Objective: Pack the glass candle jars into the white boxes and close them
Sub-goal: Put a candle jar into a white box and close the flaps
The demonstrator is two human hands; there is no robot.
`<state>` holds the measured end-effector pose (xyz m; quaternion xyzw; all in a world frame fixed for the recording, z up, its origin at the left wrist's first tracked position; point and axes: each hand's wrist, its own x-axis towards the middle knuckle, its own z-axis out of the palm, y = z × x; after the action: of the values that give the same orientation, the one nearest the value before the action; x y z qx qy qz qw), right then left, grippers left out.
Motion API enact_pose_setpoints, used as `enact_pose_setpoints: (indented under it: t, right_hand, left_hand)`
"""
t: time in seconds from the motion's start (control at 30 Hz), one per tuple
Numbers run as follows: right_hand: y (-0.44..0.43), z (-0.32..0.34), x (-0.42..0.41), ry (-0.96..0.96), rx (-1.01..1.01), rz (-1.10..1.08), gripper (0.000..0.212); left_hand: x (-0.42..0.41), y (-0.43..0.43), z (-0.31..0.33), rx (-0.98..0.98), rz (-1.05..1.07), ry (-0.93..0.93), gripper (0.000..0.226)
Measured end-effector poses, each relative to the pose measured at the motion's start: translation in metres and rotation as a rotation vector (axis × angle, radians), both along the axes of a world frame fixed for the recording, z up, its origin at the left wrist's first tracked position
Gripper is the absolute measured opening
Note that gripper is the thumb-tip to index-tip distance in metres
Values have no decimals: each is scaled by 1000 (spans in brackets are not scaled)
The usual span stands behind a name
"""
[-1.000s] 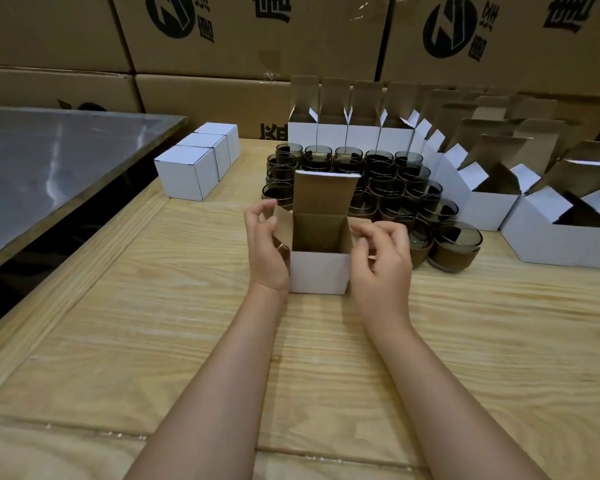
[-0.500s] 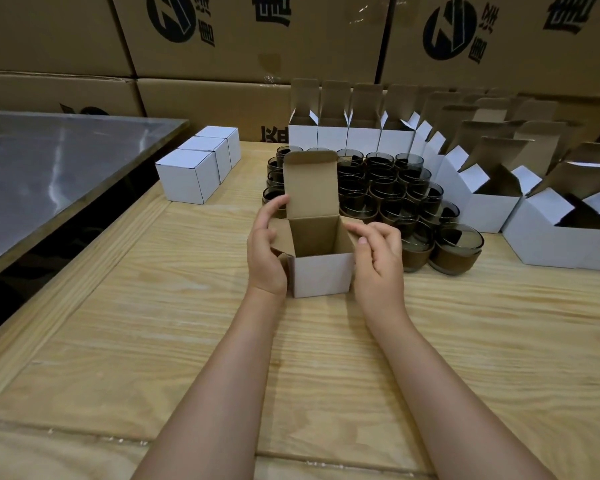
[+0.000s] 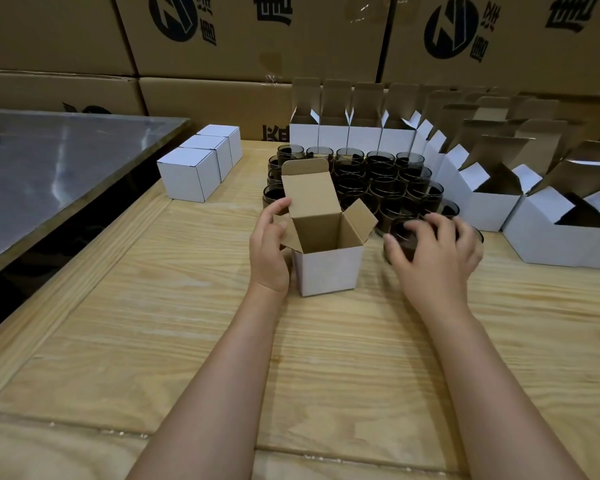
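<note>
Head view: At the centre of the frame a white box [image 3: 328, 268] stands upright on the wooden tabletop [image 3: 153, 306], lid and side flaps raised, its inside bare. The left hand [image 3: 269, 247] steadies it, grip wrapped on the box's left wall and flap, apparently to keep the mouth clear for loading. Just right of the box, the right hand [image 3: 433, 251] covers a dark glass candle jar [image 3: 400, 237] on the tabletop, grip clamped over its rim with the thumb on the near side, seemingly ready to lift it across. Behind, the remaining jars [image 3: 378, 174] are massed close together within easy reach. Open boxes [image 3: 350, 133] line up beyond and to the right. Three closed boxes [image 3: 191, 174] sit at centre left, set aside as finished. Printed cartons [image 3: 222, 46] fill the top of the frame.
</note>
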<state>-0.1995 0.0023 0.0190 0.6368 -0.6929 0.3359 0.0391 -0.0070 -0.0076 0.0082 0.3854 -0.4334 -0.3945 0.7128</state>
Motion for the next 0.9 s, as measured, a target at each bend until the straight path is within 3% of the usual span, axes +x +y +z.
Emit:
enact_pose_setpoints:
  t: [0.07,0.27,0.5,0.6,0.7,0.8,0.9]
  right_hand:
    - [-1,-5,-2,79,88,-22,38]
    - [0,-5,0,111,55,-1,28]
    - [10,41,9,-209,-234,90,19]
    - [16,76,14,-310,-326,242,16]
    - [16,103,27,-372,-239,497,8]
    - [8,112,42,-287,17,702,14]
    - [2,101,51,-170,199,764,12]
  left_hand:
    - [0,0,0,2,-1,-5,54]
    - [0,0,1,-7,6,-13,52]
    - [1,0,1,6,8,-34,49]
    - [1,0,2,21,12,-43,50]
    - [1,1,2,36,6,-29,48]
    - [0,1,4,33,5,-8,47]
    - [2,0,3,14,22,-33,42]
